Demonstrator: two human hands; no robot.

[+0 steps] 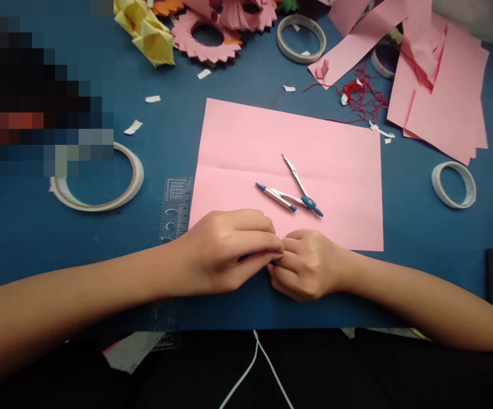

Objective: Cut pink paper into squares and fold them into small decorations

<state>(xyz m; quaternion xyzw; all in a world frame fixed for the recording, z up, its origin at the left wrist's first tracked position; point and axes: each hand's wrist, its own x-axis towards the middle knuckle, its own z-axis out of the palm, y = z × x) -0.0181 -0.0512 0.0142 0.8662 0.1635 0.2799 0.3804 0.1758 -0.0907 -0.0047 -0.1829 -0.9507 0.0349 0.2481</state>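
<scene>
A sheet of pink paper [237, 142] lies flat on the blue tabletop, with a faint crease across it. On it rests a drawing compass [310, 203] with its legs spread, its silver-and-blue pencil holder pointing left. My left hand [237, 250] is closed, its fingertips pinched together and meeting the fingers of my right hand [303, 264] at the paper's near edge. My right hand is curled into a fist. Anything small between the fingers is hidden. Under my left wrist runs a clear plastic ruler [175, 199], partly covered by the forearm.
Rolls of tape stand around: a large one [137, 176] at left, one [323, 45] at the back, a small one [470, 187] at right. Tangled red thread [363, 94] and stacked pink sheets [455, 108] lie back right. Folded paper pieces [156, 42] and white scraps sit behind.
</scene>
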